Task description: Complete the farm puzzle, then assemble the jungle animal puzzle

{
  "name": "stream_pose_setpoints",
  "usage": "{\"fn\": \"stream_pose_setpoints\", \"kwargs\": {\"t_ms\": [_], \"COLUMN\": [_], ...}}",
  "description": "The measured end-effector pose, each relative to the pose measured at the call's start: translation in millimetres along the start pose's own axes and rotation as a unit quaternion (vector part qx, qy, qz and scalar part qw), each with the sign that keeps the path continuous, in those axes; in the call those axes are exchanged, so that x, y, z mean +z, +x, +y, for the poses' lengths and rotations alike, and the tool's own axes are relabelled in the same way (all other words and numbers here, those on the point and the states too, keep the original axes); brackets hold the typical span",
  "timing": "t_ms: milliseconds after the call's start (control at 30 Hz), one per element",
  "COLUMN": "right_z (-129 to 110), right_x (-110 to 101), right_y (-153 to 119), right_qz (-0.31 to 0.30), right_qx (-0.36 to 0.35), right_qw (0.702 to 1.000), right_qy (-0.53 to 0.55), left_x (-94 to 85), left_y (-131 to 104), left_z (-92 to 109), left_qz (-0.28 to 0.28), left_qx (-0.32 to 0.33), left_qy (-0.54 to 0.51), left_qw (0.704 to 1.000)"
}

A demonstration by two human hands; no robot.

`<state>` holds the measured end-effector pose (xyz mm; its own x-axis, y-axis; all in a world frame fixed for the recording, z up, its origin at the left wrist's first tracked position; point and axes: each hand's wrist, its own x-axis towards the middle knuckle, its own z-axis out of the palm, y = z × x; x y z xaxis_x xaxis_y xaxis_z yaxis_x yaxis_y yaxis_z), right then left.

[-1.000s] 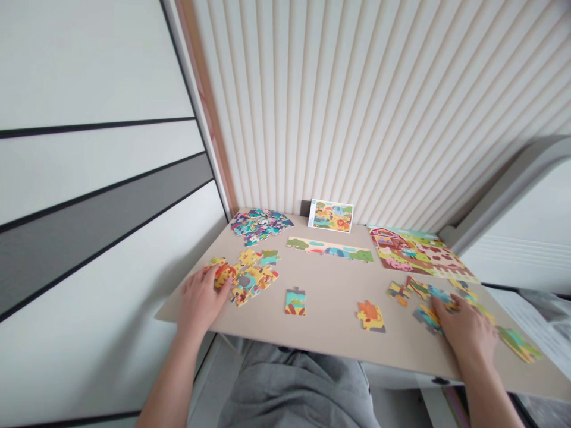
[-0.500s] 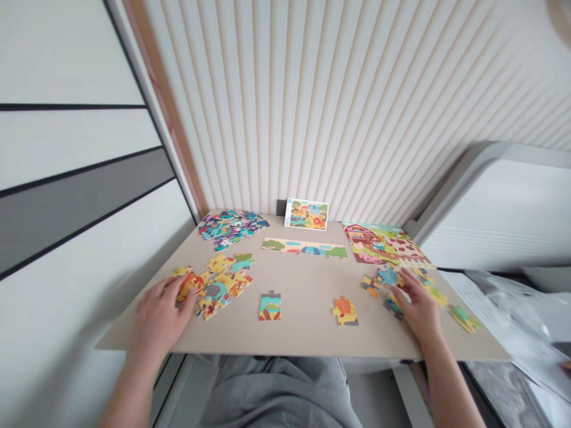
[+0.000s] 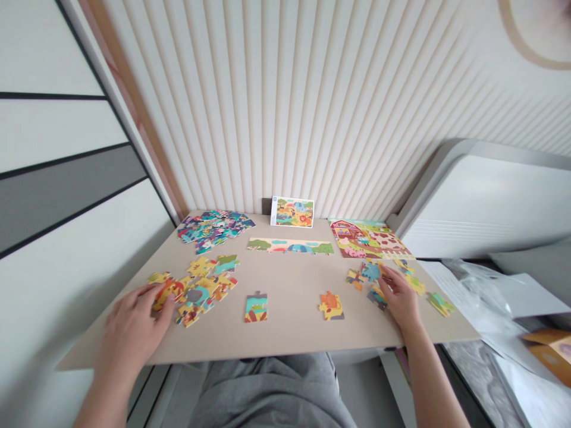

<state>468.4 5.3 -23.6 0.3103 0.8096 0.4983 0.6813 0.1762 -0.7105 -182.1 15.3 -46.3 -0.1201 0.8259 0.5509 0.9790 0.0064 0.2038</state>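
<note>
At the left of the table, my left hand (image 3: 136, 321) curls its thumb and fingers around a puzzle piece with a red and orange lion (image 3: 172, 291). Beside that piece lies a loose heap of yellow and teal puzzle pieces (image 3: 203, 291). Over on the right, my right hand (image 3: 399, 297) has its thumb and forefinger closed at the edge of a blue puzzle piece (image 3: 370, 271). A dark grey piece (image 3: 377, 298) lies under its thumb. Two separate pieces rest near the front: a crocodile piece (image 3: 256, 308) and an orange and yellow piece (image 3: 331, 306).
A joined puzzle strip (image 3: 289, 246) lies mid-table below a propped picture card (image 3: 292, 212). Purple and teal pieces (image 3: 216, 229) are heaped at the back left. A farm picture (image 3: 368, 239) lies back right, a green piece (image 3: 441, 303) near the right edge.
The view has turned slightly right, so the table appears shifted left. Both hands stay at the same pieces, with only slight finger movement.
</note>
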Motion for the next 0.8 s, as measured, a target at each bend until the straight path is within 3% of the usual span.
{"fn": "stream_pose_setpoints", "kwargs": {"t_ms": [200, 367, 433, 633, 733, 800], "right_z": [3, 1, -7, -46, -78, -105], "right_x": [1, 3, 1, 9, 32, 52], "right_y": [0, 0, 2, 21, 35, 45], "right_qz": [0.040, 0.091, 0.084, -0.106, -0.206, -0.289], "right_qx": [0.016, 0.047, 0.062, 0.085, 0.049, -0.011], "right_qw": [0.999, 0.992, 0.988, 0.970, 0.964, 0.952], "right_qy": [-0.004, 0.078, 0.110, 0.203, 0.161, 0.103], "left_x": [-4.6, -3.6, -1.8, 0.1, -0.5, -0.3], "left_y": [1, 2, 2, 2, 1, 1], "left_z": [3, 1, 0, -1, 0, -1], "left_qz": [-0.018, -0.007, -0.009, -0.014, -0.011, -0.007], "left_qx": [0.006, 0.003, 0.004, 0.007, 0.006, 0.009], "left_qy": [0.003, -0.011, -0.009, -0.002, -0.004, -0.010], "left_qw": [1.000, 1.000, 1.000, 1.000, 1.000, 1.000]}}
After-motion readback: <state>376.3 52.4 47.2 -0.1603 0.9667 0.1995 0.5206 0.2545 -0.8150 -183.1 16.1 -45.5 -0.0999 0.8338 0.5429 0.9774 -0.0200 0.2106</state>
